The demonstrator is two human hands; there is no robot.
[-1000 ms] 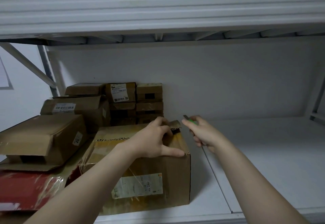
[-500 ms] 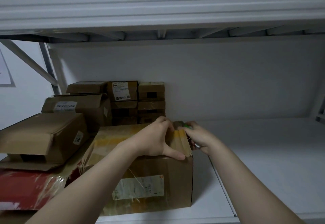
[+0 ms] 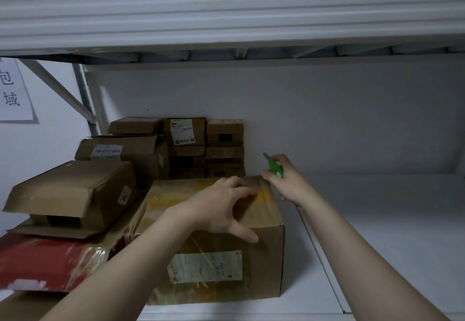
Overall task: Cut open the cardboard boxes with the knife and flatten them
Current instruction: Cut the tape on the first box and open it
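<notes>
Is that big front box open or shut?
Shut. The big box has its flaps flat under yellowish tape; the left hand rests on top, the right hand holds the green knife clear.

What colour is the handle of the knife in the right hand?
The knife handle is bright green, seen in the head view.

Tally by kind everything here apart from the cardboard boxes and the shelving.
Knives: 1, the green knife
Packages: 1, the red package
Signs: 1, the paper sign
Hands: 2, the left hand and the right hand
Total: 5
</notes>
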